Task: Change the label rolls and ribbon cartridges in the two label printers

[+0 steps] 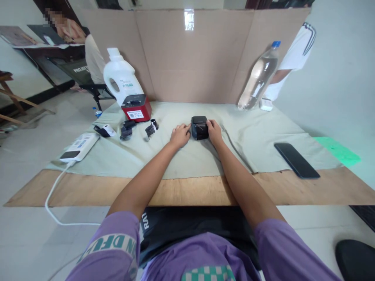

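Observation:
A small black box-shaped device [199, 127] stands on the pale cloth [181, 156] in the middle of the table. My left hand [179, 135] rests against its left side with fingers touching it. My right hand [214, 132] grips its right side. A thin dark cable [234, 150] runs from the device toward the table's front edge, past my right forearm.
Left of the device lie small black parts [126, 130], a black-and-white roll [152, 127], a red-and-black box [136, 108], a white detergent jug [120, 76] and a white power strip [79, 147]. A clear water bottle [258, 78] leans against the cardboard wall [190, 58]. A black phone [296, 160] lies right. A person in white stands behind.

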Motion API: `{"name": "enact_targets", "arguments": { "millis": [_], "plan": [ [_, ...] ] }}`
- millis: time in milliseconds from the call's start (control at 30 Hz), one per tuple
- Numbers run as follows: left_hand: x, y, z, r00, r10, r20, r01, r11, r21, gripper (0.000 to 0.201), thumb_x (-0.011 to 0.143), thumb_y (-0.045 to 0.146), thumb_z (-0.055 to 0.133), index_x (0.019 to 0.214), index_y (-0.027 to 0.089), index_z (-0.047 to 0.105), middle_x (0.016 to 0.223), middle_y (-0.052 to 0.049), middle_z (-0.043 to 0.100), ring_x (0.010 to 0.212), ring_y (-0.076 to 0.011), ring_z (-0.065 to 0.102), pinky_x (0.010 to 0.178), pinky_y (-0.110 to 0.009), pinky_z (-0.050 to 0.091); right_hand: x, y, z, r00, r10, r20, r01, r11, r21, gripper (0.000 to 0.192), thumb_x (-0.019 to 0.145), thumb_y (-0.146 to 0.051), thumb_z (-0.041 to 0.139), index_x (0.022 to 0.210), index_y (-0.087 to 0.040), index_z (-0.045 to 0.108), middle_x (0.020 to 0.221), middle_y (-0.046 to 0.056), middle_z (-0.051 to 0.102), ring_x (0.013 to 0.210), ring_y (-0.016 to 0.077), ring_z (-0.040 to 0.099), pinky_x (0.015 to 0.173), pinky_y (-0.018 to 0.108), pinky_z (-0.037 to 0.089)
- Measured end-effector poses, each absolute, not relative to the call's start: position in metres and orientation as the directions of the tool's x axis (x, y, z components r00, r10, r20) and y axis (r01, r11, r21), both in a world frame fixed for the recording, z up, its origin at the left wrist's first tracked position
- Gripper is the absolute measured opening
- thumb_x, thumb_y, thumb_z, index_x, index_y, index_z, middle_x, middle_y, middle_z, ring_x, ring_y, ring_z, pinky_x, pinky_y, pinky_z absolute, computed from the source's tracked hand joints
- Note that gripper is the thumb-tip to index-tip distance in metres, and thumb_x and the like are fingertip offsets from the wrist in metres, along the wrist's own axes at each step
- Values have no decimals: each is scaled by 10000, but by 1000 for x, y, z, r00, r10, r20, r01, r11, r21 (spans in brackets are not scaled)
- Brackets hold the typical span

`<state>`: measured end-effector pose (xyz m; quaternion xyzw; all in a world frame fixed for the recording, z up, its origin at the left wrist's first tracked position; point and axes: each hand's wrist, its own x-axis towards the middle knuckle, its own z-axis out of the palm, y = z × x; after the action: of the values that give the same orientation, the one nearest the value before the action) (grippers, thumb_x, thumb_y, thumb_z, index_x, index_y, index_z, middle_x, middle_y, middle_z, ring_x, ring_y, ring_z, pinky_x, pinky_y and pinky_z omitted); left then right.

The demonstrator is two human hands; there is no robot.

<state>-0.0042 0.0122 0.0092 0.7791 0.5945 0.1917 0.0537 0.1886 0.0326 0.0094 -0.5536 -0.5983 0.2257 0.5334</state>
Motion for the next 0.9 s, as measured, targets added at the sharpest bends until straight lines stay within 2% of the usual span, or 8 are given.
{"name": "enact_targets", "arguments": {
  "millis": [133, 533, 633, 700, 767, 900],
  "plan": [
    [-4, 11, 10, 221, 948, 230, 910, -285, 300, 586, 967, 260, 407, 1552, 235, 443, 1378, -128, 584, 1262, -325, 477, 1033, -470, 388, 187, 31, 10, 183, 908, 377, 408, 279, -869, 478, 928, -593, 437, 1002, -179, 665, 1082, 132, 746, 1029, 260, 631, 962, 406, 477],
    [-3, 7, 15, 229, 947, 224, 915, -288, 283, 604, 963, 280, 409, 1564, 212, 420, 1385, -145, 577, 1277, -332, 475, 1053, -490, 388, 186, 29, 11, 183, 917, 355, 374, 269, -888, 411, 921, -517, 478, 1046, -178, 674, 1122, 139, 744, 1062, 267, 641, 996, 418, 470],
    [-4, 7, 12, 225, 946, 234, 909, -290, 299, 565, 957, 273, 435, 1517, 211, 489, 1365, -145, 595, 1281, -329, 488, 1060, -491, 395, 186, 29, 11, 182, 916, 358, 366, 275, -889, 415, 915, -535, 478, 1037, -186, 667, 1107, 139, 748, 1066, 274, 645, 997, 434, 479],
    [-6, 7, 13, 220, 941, 257, 891, -301, 338, 482, 947, 262, 470, 1409, 217, 600, 1326, -131, 622, 1272, -313, 512, 1068, -474, 403, 186, 29, 11, 179, 915, 362, 371, 278, -886, 416, 913, -544, 476, 1031, -190, 662, 1098, 139, 749, 1061, 278, 649, 995, 443, 484],
    [-5, 6, 20, 219, 919, 327, 833, -351, 428, 378, 925, 224, 506, 1252, 210, 694, 1234, -108, 667, 1202, -271, 572, 1056, -429, 429, 186, 30, 10, 181, 911, 369, 381, 281, -881, 417, 909, -544, 474, 1027, -191, 661, 1098, 141, 750, 1044, 276, 654, 986, 443, 491],
    [9, -18, 69, 244, 800, 549, 536, -582, 611, 231, 912, 181, 520, 1007, 175, 731, 1013, -68, 722, 970, -189, 659, 904, -324, 507, 187, 34, 5, 190, 900, 392, 391, 297, -871, 419, 917, -548, 439, 997, -201, 657, 1049, 124, 750, 1010, 274, 663, 966, 445, 506]
  ]
}}
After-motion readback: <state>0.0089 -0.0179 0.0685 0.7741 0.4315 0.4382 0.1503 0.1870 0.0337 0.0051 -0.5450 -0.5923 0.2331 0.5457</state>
